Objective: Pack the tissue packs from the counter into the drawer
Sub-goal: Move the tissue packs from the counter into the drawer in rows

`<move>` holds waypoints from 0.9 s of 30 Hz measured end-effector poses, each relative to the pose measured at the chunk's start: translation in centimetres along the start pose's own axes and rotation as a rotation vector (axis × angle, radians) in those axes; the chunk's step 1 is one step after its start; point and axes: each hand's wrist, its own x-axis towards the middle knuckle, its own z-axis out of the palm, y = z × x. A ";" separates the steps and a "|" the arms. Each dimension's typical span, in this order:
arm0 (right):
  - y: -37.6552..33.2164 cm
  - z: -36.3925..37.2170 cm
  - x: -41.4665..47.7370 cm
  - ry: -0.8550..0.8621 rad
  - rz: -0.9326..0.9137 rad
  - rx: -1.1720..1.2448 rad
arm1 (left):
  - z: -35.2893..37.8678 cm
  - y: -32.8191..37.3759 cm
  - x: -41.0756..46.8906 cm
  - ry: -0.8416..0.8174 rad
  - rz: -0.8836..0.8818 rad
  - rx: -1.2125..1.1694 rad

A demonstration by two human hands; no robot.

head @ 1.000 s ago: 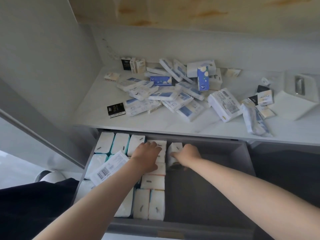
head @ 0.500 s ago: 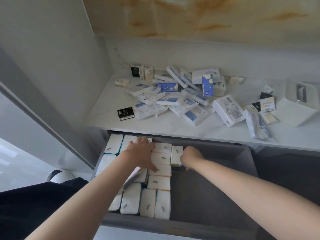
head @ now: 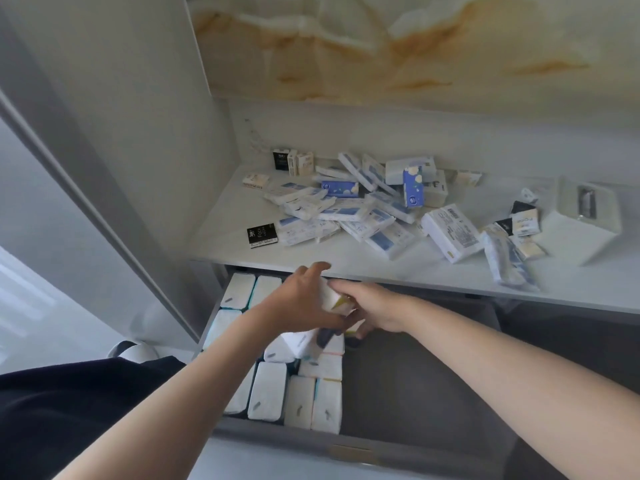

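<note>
The right hand (head: 377, 308) grips one end of a white tissue pack (head: 330, 298) with a yellow edge, fingers curled round it. The left hand (head: 299, 301) meets it from the other side. Its fingers arch over the top of the same pack and seem to clasp it, though motion blur smears the contact. The pack sits between the two hands, above the back of the open drawer (head: 415, 379). Just under the left hand a tilted pack (head: 294, 342) lies askew across the packed rows (head: 266, 396), which stand side by side beneath and to the left of that hand. Under the right hand the drawer floor is bare grey. Beyond both hands is the white tabletop (head: 228, 244), carrying a heap of loose packs (head: 346, 216). A white box (head: 585, 233) stands far to the right hand's outer side.
</note>
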 end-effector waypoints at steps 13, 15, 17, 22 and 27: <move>4.7 -5.8 -1.2 0.032 0.411 -0.380 | 6.9 -0.8 2.7 -0.242 0.091 0.203; 5.8 -5.1 -0.8 0.058 0.442 -0.471 | 7.6 -1.9 3.0 -0.232 0.078 0.275; 6.8 -4.0 -0.2 0.118 0.450 -0.529 | 8.2 -3.0 3.1 -0.241 0.058 0.329; 8.8 0.1 1.8 0.296 0.368 -0.372 | 9.2 -4.3 3.5 -0.222 0.100 0.414; 9.6 2.6 4.0 0.362 0.384 -0.072 | 9.9 -4.5 3.8 -0.165 0.124 0.432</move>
